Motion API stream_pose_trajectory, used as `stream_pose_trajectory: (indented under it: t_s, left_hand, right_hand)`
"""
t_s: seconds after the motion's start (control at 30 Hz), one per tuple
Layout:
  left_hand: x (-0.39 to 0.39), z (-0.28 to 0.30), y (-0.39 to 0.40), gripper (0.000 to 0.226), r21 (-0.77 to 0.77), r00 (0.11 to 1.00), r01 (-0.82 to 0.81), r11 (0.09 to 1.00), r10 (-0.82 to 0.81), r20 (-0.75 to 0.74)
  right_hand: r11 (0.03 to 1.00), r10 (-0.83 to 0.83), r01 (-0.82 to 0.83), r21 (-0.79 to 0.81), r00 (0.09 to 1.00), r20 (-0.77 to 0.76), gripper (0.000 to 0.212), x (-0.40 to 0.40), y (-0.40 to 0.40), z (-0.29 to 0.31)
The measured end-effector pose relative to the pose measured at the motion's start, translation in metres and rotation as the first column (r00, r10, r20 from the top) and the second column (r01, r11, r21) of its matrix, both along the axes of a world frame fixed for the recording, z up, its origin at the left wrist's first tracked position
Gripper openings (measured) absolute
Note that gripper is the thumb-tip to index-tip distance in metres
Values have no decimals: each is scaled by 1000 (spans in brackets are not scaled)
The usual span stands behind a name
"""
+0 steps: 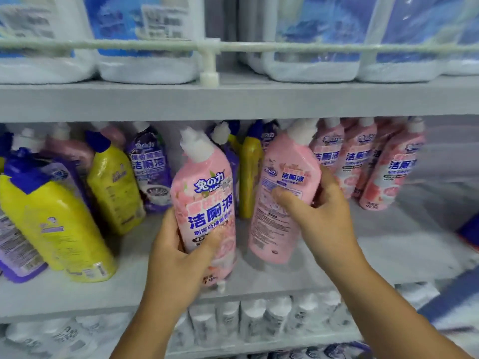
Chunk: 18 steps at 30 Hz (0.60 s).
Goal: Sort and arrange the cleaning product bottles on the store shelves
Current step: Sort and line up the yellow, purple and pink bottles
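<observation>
My left hand grips the lower part of a pink toilet-cleaner bottle with a white cap, its front label facing me. My right hand grips a second pink bottle around its middle, tilted to the right with its back label toward me. Both bottles are over the middle shelf. To the right, a row of matching pink bottles stands at the back of that shelf. On the left are yellow bottles with blue caps and purple bottles, leaning in disorder.
The upper shelf carries large white and blue jugs behind a white wire rail. White bottles fill the shelf below. A narrow yellow bottle stands between the two held pink ones. Bare shelf surface lies right of my right hand.
</observation>
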<state>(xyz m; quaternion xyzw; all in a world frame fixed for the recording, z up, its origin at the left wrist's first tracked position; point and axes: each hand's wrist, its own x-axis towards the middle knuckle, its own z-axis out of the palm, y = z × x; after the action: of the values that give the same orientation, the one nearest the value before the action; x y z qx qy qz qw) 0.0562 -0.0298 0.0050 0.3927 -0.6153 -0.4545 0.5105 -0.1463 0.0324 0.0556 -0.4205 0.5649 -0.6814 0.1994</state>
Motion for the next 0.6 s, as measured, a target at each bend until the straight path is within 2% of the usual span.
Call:
stream_pose_trajectory:
  t_s: [0.13, 0.23, 0.4, 0.5, 0.6]
  left_hand:
    - [-74, -1, 28, 53, -1, 993, 113, 994, -113, 34]
    - [-131, -12, 43, 48, 23, 987, 155, 988, -155, 35]
    - [-210, -27, 51, 43, 59, 982, 185, 981, -187, 34]
    - [-246, -33, 45, 47, 23, 982, 177, 984, -178, 58]
    - [-266, -38, 35, 49, 30, 985, 146, 989, -149, 88]
  right_hand:
    - [991, -136, 135, 19, 990, 30, 46, -62, 38, -16]
    - [973, -229, 230, -14, 973, 20, 50, -112, 57, -26]
    - [926, -375, 369, -83, 922, -91, 62, -169, 67, -44]
    - [924, -382, 376, -69, 910, -162, 69, -186, 64, -54]
    - [954, -299, 298, -33, 938, -172, 73, -197, 61, -57]
